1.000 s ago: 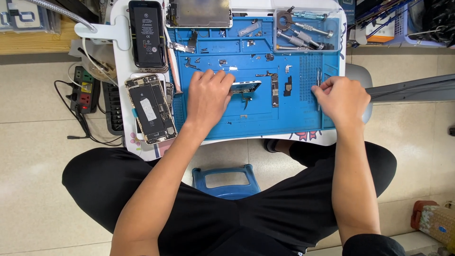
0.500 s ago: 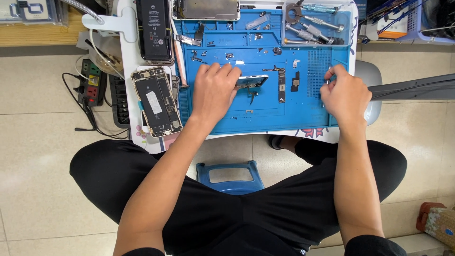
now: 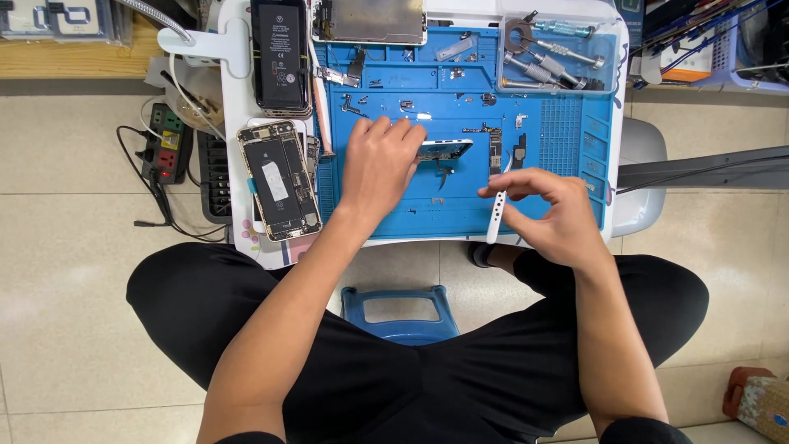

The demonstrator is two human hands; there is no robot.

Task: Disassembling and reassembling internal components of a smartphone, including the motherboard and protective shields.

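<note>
Since a moment ago my right hand (image 3: 552,215) has swung in from the mat's (image 3: 460,215) right edge pinching a white tool (image 3: 496,215), while my left hand (image 3: 380,168) lies flat, pinning the part (image 3: 445,150) mid-mat; prying it needs a careful tip.

An opened phone (image 3: 278,181) lies left of the mat (image 3: 575,131); tools (image 3: 546,62) sit at its far right corner.

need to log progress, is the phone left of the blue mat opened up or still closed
Opened up. The phone lies flat on the white table beside the blue mat with no cover on it, its black battery and inner parts exposed.
</note>
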